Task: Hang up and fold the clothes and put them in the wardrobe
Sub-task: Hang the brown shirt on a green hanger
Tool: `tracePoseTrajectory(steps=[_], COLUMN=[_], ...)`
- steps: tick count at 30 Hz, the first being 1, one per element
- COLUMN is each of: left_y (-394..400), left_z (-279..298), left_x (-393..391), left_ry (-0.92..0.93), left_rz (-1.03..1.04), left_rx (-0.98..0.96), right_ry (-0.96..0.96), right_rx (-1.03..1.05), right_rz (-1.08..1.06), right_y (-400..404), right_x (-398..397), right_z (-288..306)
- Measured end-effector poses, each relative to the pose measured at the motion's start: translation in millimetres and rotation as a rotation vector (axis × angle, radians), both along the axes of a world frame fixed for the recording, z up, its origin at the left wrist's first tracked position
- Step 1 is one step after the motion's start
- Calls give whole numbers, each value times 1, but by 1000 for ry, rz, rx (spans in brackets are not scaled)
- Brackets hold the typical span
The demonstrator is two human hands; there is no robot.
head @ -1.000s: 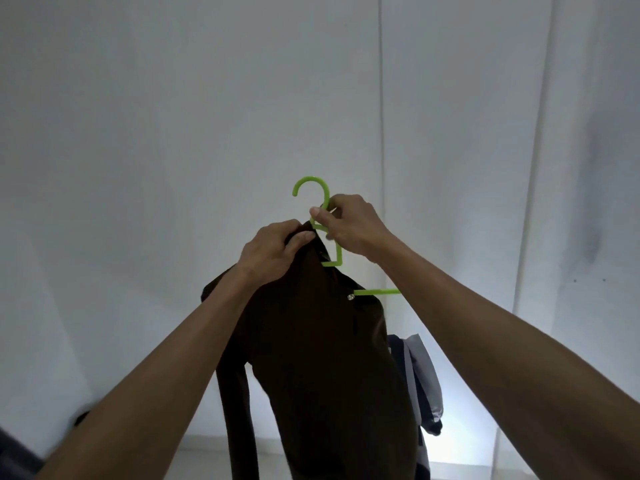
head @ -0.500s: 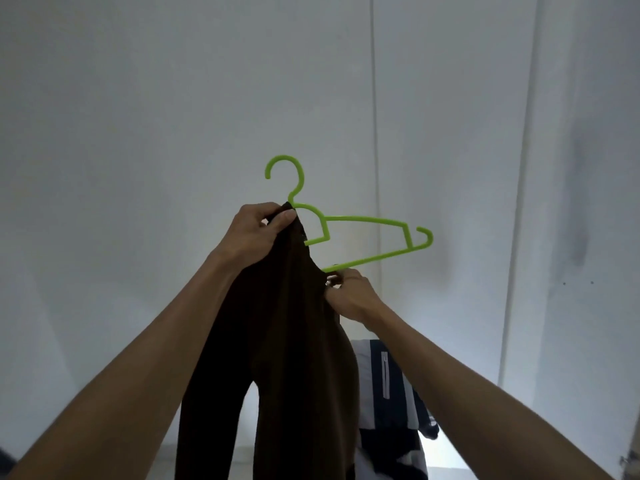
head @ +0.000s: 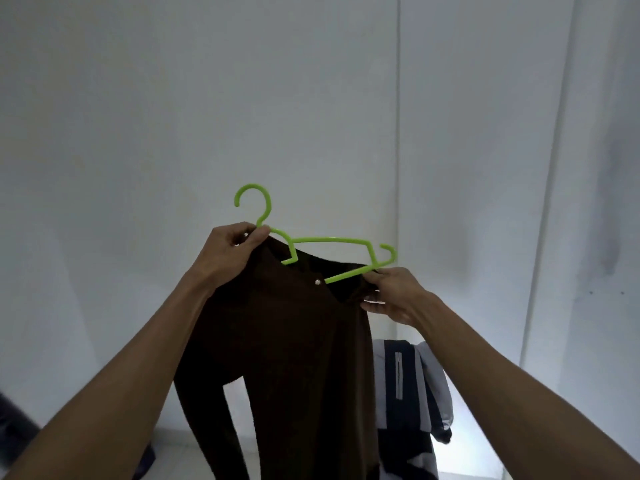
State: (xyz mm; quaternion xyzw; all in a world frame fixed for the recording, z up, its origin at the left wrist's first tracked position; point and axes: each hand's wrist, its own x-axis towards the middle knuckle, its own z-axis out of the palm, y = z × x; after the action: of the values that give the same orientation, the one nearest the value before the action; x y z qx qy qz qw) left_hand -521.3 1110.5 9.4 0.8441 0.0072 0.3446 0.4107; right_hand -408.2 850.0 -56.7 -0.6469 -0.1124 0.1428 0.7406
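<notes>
A dark brown long-sleeved shirt [head: 287,341] hangs in front of me, partly on a bright green plastic hanger [head: 329,241]. My left hand [head: 228,252] grips the shirt's collar together with the hanger's neck, just below the hook. My right hand [head: 391,294] pinches the shirt's right shoulder fabric at the hanger's right end. The hanger's right arm is bare above the fabric; its left arm is hidden inside the shirt.
A grey, white and navy jacket [head: 412,393] hangs lower right behind the brown shirt. White wall panels [head: 207,98] fill the background, with a vertical seam [head: 398,133]. Pale floor [head: 173,455] shows at the bottom; a dark object [head: 14,431] sits at the far left.
My right hand moved from the hanger's neck down, then out to the right, pulling the shirt's shoulder along the hanger's arm. The shirt spread wider. My left hand kept its grip.
</notes>
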Motion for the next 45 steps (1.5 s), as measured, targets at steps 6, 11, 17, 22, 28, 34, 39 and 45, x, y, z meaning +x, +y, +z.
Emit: tracePoseTrajectory(steps=[6, 11, 17, 22, 28, 34, 39, 45], left_y=[11, -19, -15, -12, -18, -29, -49, -32], left_z=[-33, -48, -58, -58, -61, -66, -45, -31], left_x=[5, 19, 26, 32, 37, 64, 70, 64], left_ry=[112, 205, 272, 355, 352, 167, 104, 118], left_rz=[-155, -261, -379, -385, -377, -125, -147, -222], left_rx=[-135, -405, -495, -394, -200, 278, 258, 193], right_ry=[-24, -94, -117, -145, -348, -668, -590, -785], right_rx=[-42, -155, -185, -282, -681, -1019, -816, -1033], right_rz=[-15, -147, -195, -169, -167, -119, 131, 56], right_y=[-10, -11, -41, -62, -74, -38, -22, -49], right_x=[-2, -1, 12, 20, 28, 7, -9, 20], right_z=[18, 30, 41, 59, 77, 82, 87, 76])
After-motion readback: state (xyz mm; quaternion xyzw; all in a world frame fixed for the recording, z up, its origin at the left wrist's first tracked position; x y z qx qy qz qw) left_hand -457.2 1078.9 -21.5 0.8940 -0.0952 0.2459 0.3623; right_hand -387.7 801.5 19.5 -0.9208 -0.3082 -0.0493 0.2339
